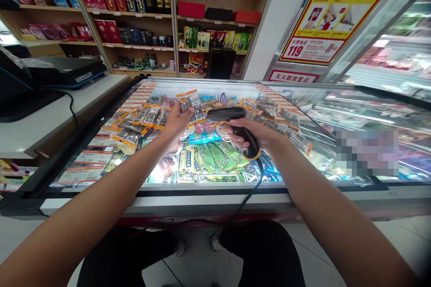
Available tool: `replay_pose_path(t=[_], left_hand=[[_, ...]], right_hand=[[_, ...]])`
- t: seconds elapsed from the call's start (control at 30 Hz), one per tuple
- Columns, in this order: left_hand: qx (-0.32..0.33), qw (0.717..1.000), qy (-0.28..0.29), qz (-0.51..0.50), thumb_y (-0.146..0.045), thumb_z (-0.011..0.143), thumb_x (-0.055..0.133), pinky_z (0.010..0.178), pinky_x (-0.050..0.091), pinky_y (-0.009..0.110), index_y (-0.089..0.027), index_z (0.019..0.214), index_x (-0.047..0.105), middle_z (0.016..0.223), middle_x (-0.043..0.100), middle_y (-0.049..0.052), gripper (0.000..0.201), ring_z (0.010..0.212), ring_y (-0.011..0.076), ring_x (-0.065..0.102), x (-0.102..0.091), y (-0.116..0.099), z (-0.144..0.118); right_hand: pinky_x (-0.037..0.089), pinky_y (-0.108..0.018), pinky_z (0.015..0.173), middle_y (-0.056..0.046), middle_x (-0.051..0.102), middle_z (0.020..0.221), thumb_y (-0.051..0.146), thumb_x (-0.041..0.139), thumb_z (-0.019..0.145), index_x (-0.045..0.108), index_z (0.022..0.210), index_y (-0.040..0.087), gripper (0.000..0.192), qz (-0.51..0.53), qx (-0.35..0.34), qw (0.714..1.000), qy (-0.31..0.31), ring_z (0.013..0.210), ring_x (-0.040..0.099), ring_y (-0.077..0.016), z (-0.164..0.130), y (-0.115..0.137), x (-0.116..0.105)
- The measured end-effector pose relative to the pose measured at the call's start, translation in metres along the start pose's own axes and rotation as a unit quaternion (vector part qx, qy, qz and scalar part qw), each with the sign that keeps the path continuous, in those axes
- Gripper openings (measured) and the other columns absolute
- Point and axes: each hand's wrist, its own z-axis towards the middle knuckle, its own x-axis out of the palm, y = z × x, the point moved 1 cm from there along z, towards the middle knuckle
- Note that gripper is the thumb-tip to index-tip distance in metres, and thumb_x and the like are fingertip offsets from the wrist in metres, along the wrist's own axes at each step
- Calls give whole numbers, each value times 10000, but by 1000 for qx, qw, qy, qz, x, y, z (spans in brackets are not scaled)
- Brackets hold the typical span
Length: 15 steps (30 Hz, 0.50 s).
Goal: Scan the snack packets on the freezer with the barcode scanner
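Left hand: your left hand sits just left of the frame's centre, fingers closed around a small clear snack packet with an orange-and-white label, held upright above the freezer glass.
Right hand: your right hand is just right of centre, fingers wrapped around the grip of a black barcode scanner.
Scanner: its head points left toward the packet, close beside it; you cannot tell whether the two touch. Its black cable drops from the handle toward the lower centre of the frame.
Freezer: a glass-topped chest freezer spans the middle of the frame, both hands above its lid. Under the glass lie many packets, green-wrapped ones directly below your hands.
Price labels: rows of orange-and-white labels run along the freezer's left edge.
Counter: a pale counter at centre left carries a black device.
Shelves: wooden shelves with boxes and bottles fill the upper left and upper centre.
Poster: a yellow-and-red poster marked 119 hangs in the upper right.
Legs: your dark-trousered knees show at the bottom centre.
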Motion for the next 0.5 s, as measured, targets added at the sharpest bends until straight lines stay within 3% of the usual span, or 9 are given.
replay_pose_path(t=[0.1,0.2,0.3,0.4,0.5], left_hand=[[-3,999,14,52,-338,964,591,649,432,272,-196,1103,610,836,529,11,200,690,140,502,-3,-2,3],[44,972,17,231,-281,941,582,780,499,363,-119,1348,546,957,639,109,440,851,243,618,-17,-11,6],[76,883,14,463,-220,905,568,911,497,479,-37,1571,324,1049,694,213,732,1015,370,661,-38,-19,8],[102,796,-13,597,-238,928,522,1009,441,553,-80,1531,457,1239,653,282,627,1221,455,595,-54,-20,9],[181,761,4,623,-268,974,464,1069,397,551,-210,1526,530,1493,512,245,559,1369,433,495,-56,-15,10]], right_hand=[[320,-202,397,56,489,544,527,756,867,576,824,181,391,-2,-7,1000,-2,404,385,-71,-1,1,1],[335,-200,417,60,489,552,523,768,855,572,843,186,390,23,-22,999,-21,413,380,-66,0,3,0],[367,-201,441,72,461,553,485,773,840,553,851,197,362,73,-40,995,-61,427,353,-64,1,7,-5],[362,-194,438,67,444,558,442,755,839,534,844,198,329,110,-54,987,-107,441,345,-66,2,10,-11],[349,-188,429,62,441,560,426,739,849,524,853,200,312,133,-53,982,-127,442,343,-68,2,11,-14]])
